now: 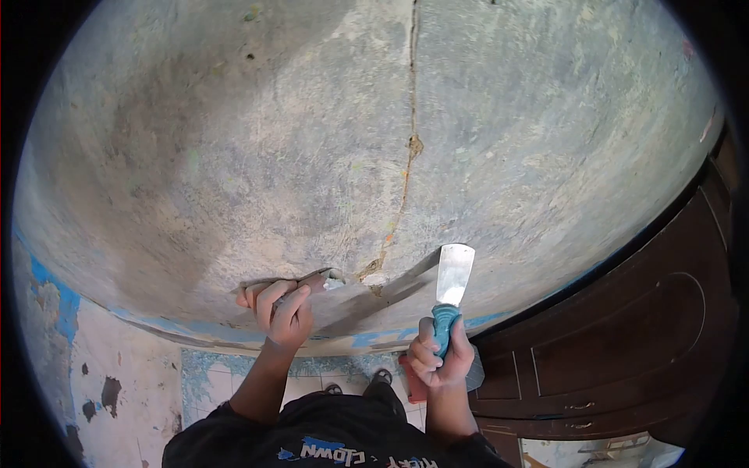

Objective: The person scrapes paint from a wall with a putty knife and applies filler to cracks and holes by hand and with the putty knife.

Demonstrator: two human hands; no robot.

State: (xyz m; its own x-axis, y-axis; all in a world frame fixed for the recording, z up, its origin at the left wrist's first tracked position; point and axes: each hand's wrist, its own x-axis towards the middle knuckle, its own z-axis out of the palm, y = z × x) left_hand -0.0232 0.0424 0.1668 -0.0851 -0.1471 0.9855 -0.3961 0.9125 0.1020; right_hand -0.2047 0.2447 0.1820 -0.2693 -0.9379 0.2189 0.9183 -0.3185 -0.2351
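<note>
My right hand [445, 360] is wrapped round the teal handle of a putty knife [455, 274]. Its broad metal blade points up, with the tip close to the wall's surface. Against the lower part of the worn grey wall [312, 179], my left hand [282, 313] is closed with the fingers curled. A pale, whitish bit [334, 281] shows beyond its fingertips, and I cannot tell what that hand holds. Between the two hands, a long crack [409, 164] runs down the wall to a chipped, crumbly patch [374, 273].
A dark brown wooden cabinet [624, 327] stands to the right. Blue paint remains [58, 292] on the wall at the left. Below, blue flakes [204, 378] litter the tiled floor around my feet [382, 377]. A red object [413, 381] sits beside my right forearm.
</note>
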